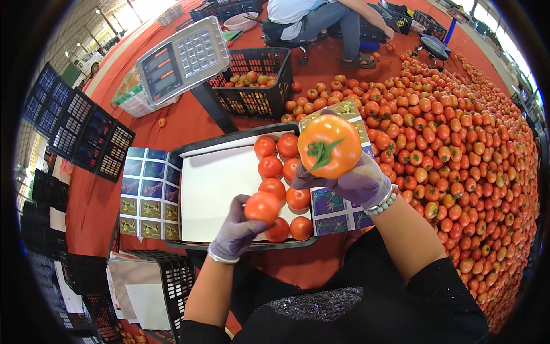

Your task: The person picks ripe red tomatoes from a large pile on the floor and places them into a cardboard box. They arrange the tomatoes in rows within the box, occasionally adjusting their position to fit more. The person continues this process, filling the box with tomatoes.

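My left hand (236, 232), in a thin purple glove, grips a red tomato (262, 208) low over the lined crate. Raised above the crate's right edge, my right hand (359, 180), gloved alike, holds a larger orange tomato (329, 146) with its green calyx facing the camera. The black crate (240, 247) has a white liner (217, 193). Several red tomatoes (270, 167) sit in two columns along its right side, some partly hidden by my hands. Printed paper flaps (150, 193) fold out over the crate's left end, and similar printed paper (331, 210) lies at its right.
A weighing scale's display (184, 60) stands behind the crate on a post. A black crate holding tomatoes (258, 101) is beyond it. A large tomato pile (455, 163) fills the right. A seated person (318, 21) works at the back. Crates with paper sheets (146, 296) stand lower left.
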Demonstrator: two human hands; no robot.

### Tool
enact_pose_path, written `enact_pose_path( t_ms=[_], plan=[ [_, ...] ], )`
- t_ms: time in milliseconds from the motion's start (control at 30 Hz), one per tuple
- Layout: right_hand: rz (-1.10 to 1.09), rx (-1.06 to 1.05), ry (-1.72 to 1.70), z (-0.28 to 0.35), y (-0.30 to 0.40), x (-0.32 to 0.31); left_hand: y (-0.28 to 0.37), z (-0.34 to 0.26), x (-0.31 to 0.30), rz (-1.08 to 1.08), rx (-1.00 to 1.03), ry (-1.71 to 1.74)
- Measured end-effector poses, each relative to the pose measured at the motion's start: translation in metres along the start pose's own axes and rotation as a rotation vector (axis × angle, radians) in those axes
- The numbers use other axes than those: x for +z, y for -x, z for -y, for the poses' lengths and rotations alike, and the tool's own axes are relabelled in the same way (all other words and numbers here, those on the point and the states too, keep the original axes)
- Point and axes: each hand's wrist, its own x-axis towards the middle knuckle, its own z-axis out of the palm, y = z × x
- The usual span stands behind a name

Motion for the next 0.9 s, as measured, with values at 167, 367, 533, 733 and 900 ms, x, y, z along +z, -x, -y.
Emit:
enact_pose_path(
  t_ms=[167,367,533,733,900],
  plan=[
    [0.022,0.034,0.059,-0.005,0.000,-0.024,-0.020,0.019,-0.056,-0.272,0.095,-0.646],
    [-0.110,-0.008,0.121,0.005,-0.002,0.005,-0.027,0.018,-0.063,0.038,-0.051,-1.674],
    [-0.078,0.013,0.090,0.013,0.003,0.009,-0.016,-0.011,-0.063,-0.020,-0.257,-1.410],
    [-0.055,0.011,0.105,0.014,0.005,0.010,0.000,-0.003,-0.077,-0.118,-0.382,-1.041],
    [-0.077,0.044,0.099,0.007,0.006,0.008,-0.024,-0.015,-0.065,-0.062,-0.538,-1.512]
  ],
)
